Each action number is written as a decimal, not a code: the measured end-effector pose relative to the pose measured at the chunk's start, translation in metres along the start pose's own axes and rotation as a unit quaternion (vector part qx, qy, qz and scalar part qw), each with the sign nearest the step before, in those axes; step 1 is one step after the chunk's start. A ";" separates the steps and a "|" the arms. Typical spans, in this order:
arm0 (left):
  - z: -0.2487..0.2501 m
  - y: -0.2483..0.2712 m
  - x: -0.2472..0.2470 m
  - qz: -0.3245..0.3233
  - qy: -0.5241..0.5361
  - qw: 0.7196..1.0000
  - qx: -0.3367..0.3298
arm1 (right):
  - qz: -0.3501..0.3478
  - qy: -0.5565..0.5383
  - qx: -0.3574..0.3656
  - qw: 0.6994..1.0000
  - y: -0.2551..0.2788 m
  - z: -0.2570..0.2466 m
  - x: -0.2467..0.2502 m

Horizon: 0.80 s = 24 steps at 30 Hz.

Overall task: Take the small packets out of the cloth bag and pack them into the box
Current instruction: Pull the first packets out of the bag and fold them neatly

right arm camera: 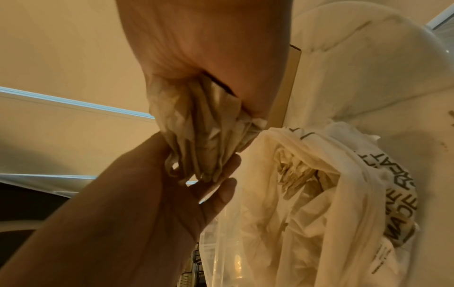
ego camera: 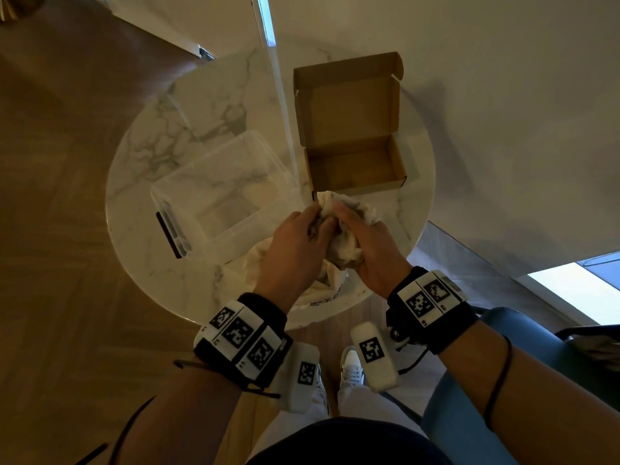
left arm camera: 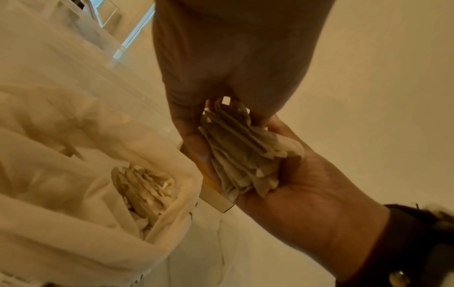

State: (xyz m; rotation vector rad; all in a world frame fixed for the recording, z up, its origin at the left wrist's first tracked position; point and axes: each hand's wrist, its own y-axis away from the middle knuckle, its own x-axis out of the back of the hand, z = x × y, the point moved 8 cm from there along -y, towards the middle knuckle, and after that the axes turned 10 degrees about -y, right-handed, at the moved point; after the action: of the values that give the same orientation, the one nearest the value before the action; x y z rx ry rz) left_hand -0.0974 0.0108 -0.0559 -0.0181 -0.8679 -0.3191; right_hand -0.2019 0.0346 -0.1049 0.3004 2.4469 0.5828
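We hold a first bundle of small flat beige paper packets (left arm camera: 242, 153) between both hands, above the near edge of the round white marble table (ego camera: 141, 162) and just in front of the open brown cardboard box (ego camera: 355, 162). Our left hand (ego camera: 292, 250) has its fingers curled round one side of the bundle, and our right hand (ego camera: 365, 250) grasps the other side, so both hands are clenched on the same packets. The box looks empty inside as far as we can see, with its lid standing open behind it, so we judge that no packet is packed yet. The cream cloth bag with dark printed letters (right arm camera: 368, 194) lies open on the table under our wrists, and more packets (left arm camera: 145, 192) are still inside it, therefore the task is only at its beginning: this bundle must go in the box, and then the rest of the bag must follow. Beside the box, on our left, stands a clear plastic container (ego camera: 214, 196), which seems empty; it touches or nearly touches the bag, but we cannot tell which. It does not block the way to the box. The low front wall of the box is just before the bundle, so we think the packets must be lifted over it, and the loose bundle may spread if our grip relaxes.
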 end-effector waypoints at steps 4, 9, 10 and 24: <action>-0.005 0.000 -0.006 -0.032 0.050 0.998 0.023 | -0.014 -0.020 0.011 1.000 -0.001 -0.001 0.002; -0.006 0.005 -0.015 -0.098 0.155 0.980 0.080 | -0.016 0.000 0.006 1.000 0.002 -0.002 0.000; -0.005 0.005 -0.013 -0.096 0.153 0.981 0.078 | -0.020 0.015 0.006 1.000 0.002 -0.003 -0.001; -0.006 -0.009 0.005 -0.067 0.096 0.993 -0.034 | -0.070 0.353 0.054 0.932 -0.012 -0.055 -0.015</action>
State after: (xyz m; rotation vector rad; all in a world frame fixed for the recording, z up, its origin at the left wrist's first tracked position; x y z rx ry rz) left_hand -0.0926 -0.0004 -0.0568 0.0074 -0.6674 -0.4681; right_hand -0.2237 0.0004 -0.0635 -0.0657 3.1650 0.5595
